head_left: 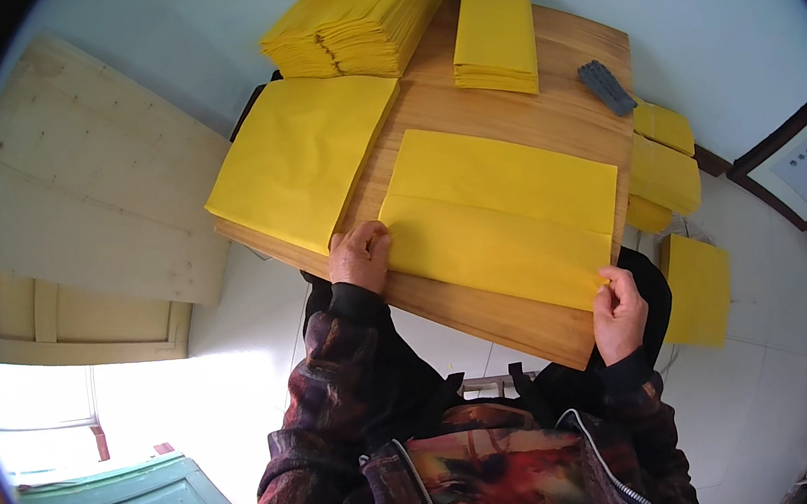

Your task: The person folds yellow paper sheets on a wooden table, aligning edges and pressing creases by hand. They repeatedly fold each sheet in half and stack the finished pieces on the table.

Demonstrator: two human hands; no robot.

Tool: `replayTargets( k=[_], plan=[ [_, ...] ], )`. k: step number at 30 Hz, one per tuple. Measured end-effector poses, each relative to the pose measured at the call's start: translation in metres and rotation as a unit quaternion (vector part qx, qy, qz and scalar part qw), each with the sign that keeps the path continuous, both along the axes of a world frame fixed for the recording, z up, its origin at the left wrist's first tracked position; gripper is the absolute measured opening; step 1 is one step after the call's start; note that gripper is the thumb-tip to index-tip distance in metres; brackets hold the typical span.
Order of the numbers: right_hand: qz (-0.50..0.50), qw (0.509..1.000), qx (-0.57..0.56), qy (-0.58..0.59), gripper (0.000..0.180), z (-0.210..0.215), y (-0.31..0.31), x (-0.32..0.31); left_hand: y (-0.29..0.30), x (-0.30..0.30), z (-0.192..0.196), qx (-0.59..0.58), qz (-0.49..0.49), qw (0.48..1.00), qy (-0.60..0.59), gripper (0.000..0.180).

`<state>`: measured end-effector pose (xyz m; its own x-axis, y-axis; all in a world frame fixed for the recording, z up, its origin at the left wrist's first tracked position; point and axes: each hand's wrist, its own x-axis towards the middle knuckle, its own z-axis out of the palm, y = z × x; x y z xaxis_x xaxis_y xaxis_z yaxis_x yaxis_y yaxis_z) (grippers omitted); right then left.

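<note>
A yellow sheet (509,209) lies on the wooden table in front of me, with a crease or folded edge running lengthwise across it. I cannot tell if it is paper or cloth. At its near left corner, my left hand (361,258) has its fingers curled and closed on the edge. My right hand (620,314) pinches the near right corner between thumb and fingers. Just left of my left hand is a wide, flat stack of yellow sheets (306,158). Farther back stands a narrow stack of folded yellow sheets (495,34).
The wooden table (545,335) has a dark grey block-like item (606,88) at its far right. Tall piles of folded yellow sheets (351,32) stand at the back left. More yellow bundles (665,169) sit beyond the right edge. A large board (91,169) leans at the left.
</note>
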<state>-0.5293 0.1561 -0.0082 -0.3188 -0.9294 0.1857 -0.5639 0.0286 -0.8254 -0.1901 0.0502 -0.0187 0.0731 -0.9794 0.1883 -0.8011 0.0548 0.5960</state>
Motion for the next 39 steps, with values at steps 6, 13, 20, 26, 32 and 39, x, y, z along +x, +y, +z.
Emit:
replayTargets(
  k=[6, 13, 20, 26, 32, 39],
  plan=[
    [0.003, 0.999, -0.031, 0.016, 0.021, -0.003, -0.001, 0.000, 0.001, 0.000, -0.003, -0.037, 0.003, 0.999, 0.012, 0.012],
    [-0.028, 0.997, -0.058, 0.032, 0.023, -0.009, -0.002, 0.002, -0.007, 0.010, -0.020, -0.026, -0.010, 0.999, 0.028, 0.011],
    [-0.021, 0.999, -0.007, 0.027, 0.022, -0.008, -0.002, 0.000, -0.003, 0.006, -0.021, -0.054, 0.002, 0.998, 0.033, 0.011],
    [-0.021, 0.999, -0.009, 0.022, 0.021, -0.005, -0.002, 0.001, -0.002, 0.004, -0.017, -0.050, -0.007, 0.998, 0.023, 0.010],
    [-0.029, 0.999, -0.004, 0.036, 0.022, -0.006, -0.003, 0.000, -0.004, 0.004, -0.018, -0.043, -0.009, 0.998, 0.033, 0.009],
    [-0.036, 0.997, 0.025, 0.063, 0.019, -0.008, -0.004, 0.000, -0.006, 0.003, -0.017, -0.055, -0.021, 0.998, 0.004, 0.008]
  ],
)
